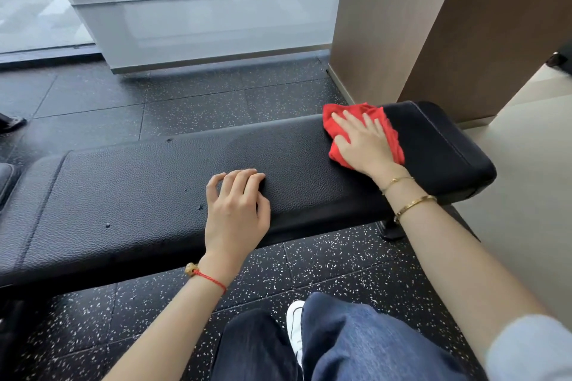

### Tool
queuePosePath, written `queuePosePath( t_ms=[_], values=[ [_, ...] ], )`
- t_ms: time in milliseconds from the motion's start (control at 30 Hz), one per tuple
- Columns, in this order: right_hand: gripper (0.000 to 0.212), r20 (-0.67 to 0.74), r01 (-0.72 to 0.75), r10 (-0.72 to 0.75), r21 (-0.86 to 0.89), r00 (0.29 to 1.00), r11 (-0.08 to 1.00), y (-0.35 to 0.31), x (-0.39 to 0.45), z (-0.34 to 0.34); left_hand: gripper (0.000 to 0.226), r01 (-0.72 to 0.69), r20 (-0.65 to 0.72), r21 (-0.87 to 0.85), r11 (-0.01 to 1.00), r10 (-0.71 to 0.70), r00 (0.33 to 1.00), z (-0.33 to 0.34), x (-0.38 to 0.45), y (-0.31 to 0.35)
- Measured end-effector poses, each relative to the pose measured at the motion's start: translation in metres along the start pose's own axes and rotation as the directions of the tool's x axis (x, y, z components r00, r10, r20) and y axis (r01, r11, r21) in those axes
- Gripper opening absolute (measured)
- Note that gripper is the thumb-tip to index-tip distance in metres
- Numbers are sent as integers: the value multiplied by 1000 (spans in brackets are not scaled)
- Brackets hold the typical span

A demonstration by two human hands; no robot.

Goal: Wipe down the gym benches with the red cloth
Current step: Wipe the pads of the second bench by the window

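1. Palm-down on the red cloth (391,130), right hand (363,141) with fingers straight and spread, pressing the fabric flat against the bench (148,182) near its right end.
2. Resting on the padded top closer to the body, left hand (236,210), fingers bent at the knuckles with the tips touching the leather and holding nothing; well apart from the right hand, to its left.
3. Bunched and crumpled beneath the right palm, red cloth showing beyond the fingertips and along both sides of the hand.
4. Round the right wrist, two thin gold bracelets (413,203); round the left wrist, a red cord (213,280) with a small gold bead.
5. No brand, label or writing readable anywhere.
6. Under both hands, black pebbled upholstery with a few small nicks left of the left hand; a seam across the pad further left.
7. Below the forearms, black rubber floor (325,263) flecked white, blue jeans (365,346) and a white shoe (295,328).
8. Beyond the right hand, a brown wood-grain pillar (402,15); beyond the left hand, a frosted glass panel (216,9); pale flooring to the right of the right hand.
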State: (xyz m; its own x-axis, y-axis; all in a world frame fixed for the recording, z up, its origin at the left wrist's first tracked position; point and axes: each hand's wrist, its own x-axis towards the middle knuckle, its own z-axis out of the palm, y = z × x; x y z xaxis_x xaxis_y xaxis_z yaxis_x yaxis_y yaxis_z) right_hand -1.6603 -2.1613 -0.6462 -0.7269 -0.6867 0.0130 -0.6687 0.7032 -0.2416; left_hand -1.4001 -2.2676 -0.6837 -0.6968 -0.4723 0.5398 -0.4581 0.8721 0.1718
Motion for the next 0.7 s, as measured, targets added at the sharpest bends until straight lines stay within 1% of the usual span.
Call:
queuePosePath(
  t_ms=[100,200,267,300,400,500,567,633,700],
  values=[
    [56,15,144,-144,27,989,989,-22,-15,5,32,-1,-7,-1,1000,1,1000,0,1,-2],
    [58,14,275,-276,40,961,961,-25,-47,7,32,-2,-8,-8,1000,2,1000,0,-1,-2],
    [58,2,310,-311,37,951,950,-17,-67,6,32,-6,-8,-11,1000,6,1000,0,-1,-4],
    [58,-13,303,-302,37,953,952,-11,-74,5,32,-7,-8,-13,1000,7,1000,1,-1,-5],
    [59,-66,193,-191,14,979,981,18,-83,2,32,-9,-9,-15,1000,9,1000,3,-2,-5],
    [55,-100,11,-14,-32,995,999,48,-66,-3,32,-16,-18,-16,1000,16,1000,5,-3,-4],
    [54,-108,-109,104,-38,989,993,59,-43,-7,31,-17,-27,-16,1000,16,1000,5,-2,-3],
    [53,-97,-190,188,-18,977,982,59,-17,-10,30,-15,-39,-20,1000,14,999,5,0,-1],
    [54,-44,-205,205,-3,978,979,45,6,-10,29,-18,-47,-20,1000,17,999,5,1,0]
  ],
)
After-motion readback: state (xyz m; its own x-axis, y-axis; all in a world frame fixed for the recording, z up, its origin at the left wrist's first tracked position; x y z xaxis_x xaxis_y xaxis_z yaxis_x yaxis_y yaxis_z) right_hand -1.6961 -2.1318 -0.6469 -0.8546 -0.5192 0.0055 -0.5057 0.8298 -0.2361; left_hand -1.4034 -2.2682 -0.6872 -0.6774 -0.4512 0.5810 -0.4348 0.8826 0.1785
